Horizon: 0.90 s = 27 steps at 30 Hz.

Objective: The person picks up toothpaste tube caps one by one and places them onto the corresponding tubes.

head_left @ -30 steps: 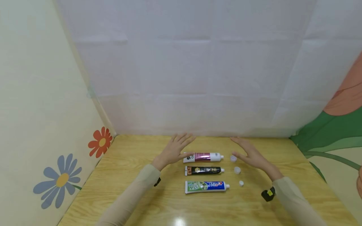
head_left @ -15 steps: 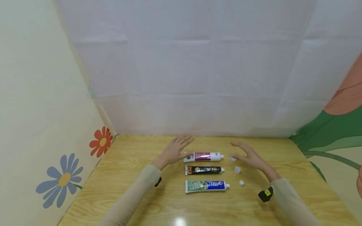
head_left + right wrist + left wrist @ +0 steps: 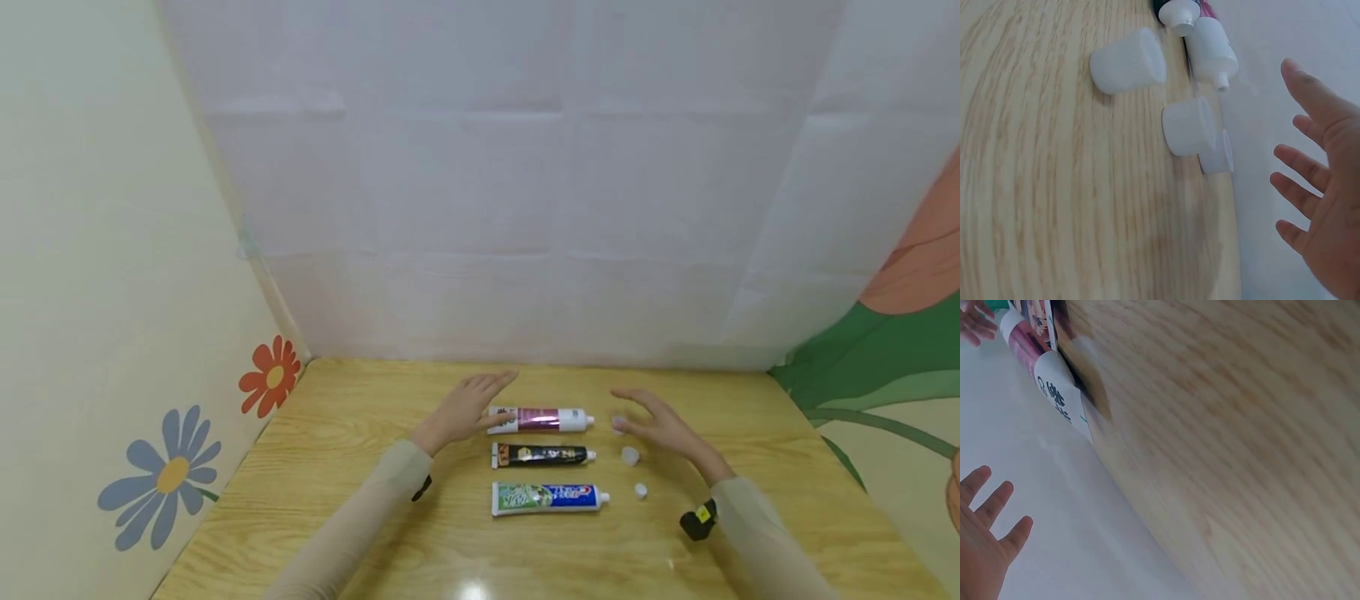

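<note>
Three toothpaste tubes lie uncapped in a column, nozzles to the right: a white and purple tube at the back, a black tube in the middle and a green and blue tube in front. Beside the nozzles sit three white caps: a back cap partly behind the right thumb, a middle cap and a small front cap. My left hand, fingers extended, hovers by the purple tube's flat end. My right hand hovers near the back cap, fingers spread and holding nothing.
The wooden table meets a white hanging sheet at its back edge. A wall with painted flowers stands on the left, and painted leaves show on the right. Each wrist wears a small black device.
Both hands have come slightly lower and nearer the tubes and caps, the right thumb now overlapping the back cap in the head view. The tubes and caps stay in place.
</note>
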Available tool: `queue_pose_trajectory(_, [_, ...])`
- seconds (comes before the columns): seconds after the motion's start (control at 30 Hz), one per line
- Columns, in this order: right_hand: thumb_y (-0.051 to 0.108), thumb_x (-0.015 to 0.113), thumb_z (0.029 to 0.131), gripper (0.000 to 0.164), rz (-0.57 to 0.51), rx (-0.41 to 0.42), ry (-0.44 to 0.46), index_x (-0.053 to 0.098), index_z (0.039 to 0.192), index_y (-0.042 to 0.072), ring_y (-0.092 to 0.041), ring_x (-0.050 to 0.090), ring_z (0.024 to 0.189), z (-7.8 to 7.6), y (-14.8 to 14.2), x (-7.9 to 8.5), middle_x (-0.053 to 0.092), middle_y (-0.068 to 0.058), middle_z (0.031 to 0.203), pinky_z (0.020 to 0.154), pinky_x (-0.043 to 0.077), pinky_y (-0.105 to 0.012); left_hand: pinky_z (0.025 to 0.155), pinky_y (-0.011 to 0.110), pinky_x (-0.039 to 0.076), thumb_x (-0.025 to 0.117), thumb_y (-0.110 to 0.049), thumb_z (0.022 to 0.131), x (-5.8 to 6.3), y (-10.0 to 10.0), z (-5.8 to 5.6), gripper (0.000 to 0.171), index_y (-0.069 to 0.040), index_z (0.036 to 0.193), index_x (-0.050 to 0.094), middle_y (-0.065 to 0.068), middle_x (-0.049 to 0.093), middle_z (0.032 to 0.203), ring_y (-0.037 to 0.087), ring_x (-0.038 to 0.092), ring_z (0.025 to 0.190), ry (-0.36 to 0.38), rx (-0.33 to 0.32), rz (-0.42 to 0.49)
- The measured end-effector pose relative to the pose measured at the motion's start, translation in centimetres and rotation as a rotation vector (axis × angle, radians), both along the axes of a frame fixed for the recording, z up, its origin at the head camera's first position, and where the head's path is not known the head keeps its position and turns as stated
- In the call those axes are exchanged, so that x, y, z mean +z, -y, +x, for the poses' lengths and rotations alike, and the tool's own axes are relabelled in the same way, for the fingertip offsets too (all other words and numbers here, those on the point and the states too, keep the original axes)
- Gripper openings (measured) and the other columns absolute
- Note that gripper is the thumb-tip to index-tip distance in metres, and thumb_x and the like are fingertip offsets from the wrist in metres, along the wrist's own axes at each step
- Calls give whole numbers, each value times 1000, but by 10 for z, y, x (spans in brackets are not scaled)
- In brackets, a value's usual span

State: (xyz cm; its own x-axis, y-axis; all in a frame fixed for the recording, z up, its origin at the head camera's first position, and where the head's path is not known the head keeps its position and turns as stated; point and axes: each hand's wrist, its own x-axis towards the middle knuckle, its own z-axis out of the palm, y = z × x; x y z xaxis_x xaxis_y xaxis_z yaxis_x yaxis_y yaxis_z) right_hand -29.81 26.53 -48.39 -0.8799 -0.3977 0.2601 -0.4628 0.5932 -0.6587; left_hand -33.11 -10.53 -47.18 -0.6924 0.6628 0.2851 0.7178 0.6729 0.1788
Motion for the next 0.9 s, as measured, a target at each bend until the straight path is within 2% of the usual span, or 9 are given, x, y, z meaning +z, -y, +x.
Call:
queue_pose_trajectory(0.23, [22, 66, 86, 54, 14, -9, -11, 47, 133, 3, -43, 42, 120, 4, 0, 0, 46, -22, 134, 96, 32, -63, 110, 50, 19, 50, -48, 91, -5, -1, -2, 72, -20, 149, 18, 4, 29, 150, 28, 32, 134, 16, -3, -25])
queue_pose_trajectory(0.5, [23, 67, 85, 54, 20, -14, -12, 49, 131, 2, -42, 47, 113, -1, -2, -10, 50, -21, 130, 90, 38, -61, 109, 51, 23, 44, -54, 92, -10, -1, -3, 71, -17, 148, 21, 5, 30, 150, 28, 33, 134, -21, -13, -71])
queue_pose_trajectory(0.9, [23, 67, 85, 56, 37, -48, 19, 47, 132, 2, -40, 50, 107, -4, -4, -13, 49, -22, 127, 85, 43, -57, 107, 52, 26, 50, -46, 92, -12, -1, -9, 66, -20, 148, 24, 6, 32, 149, 27, 34, 133, -9, -27, -93])
